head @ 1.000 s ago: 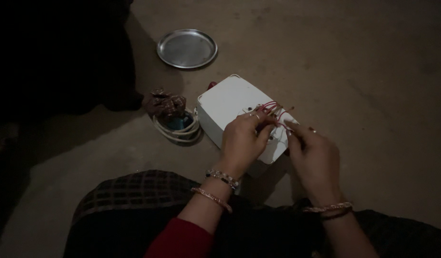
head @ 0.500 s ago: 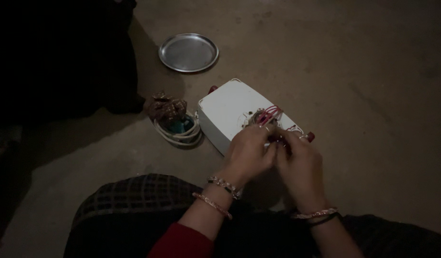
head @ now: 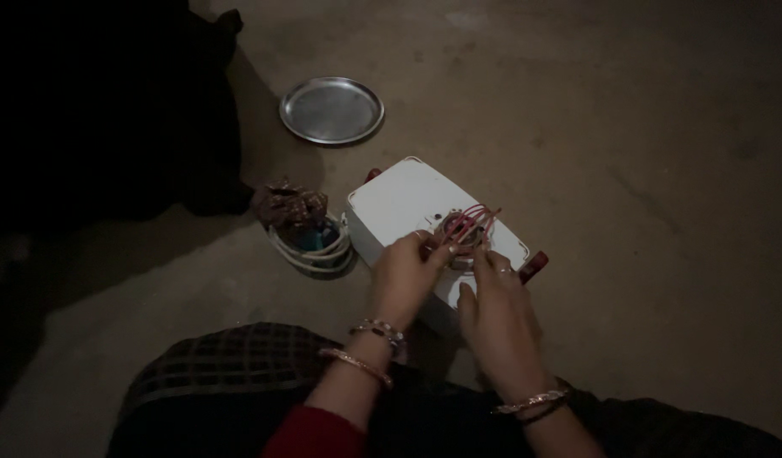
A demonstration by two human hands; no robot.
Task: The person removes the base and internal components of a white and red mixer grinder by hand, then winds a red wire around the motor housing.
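A white plastic box (head: 404,203) lies on the floor in front of me, with a bunch of thin red wires (head: 471,222) looping out of a round opening on its top. My left hand (head: 404,280) pinches the wires at that opening with its fingertips. My right hand (head: 497,318) rests on the near right corner of the box, fingers bent toward the same wires. Whether the right hand grips a wire is hidden by its fingers. A small red part (head: 533,265) sticks out at the box's right side. Both wrists carry bangles.
A round metal plate (head: 332,110) lies on the concrete floor beyond the box. A coil of white cable with a brown bundle (head: 306,233) sits just left of the box. My checked clothing (head: 230,382) fills the near edge; the far left is dark.
The box sits lower and further right in view than a second ago. My hands came together over the red wires, then the right hand slid back to the box's near corner.
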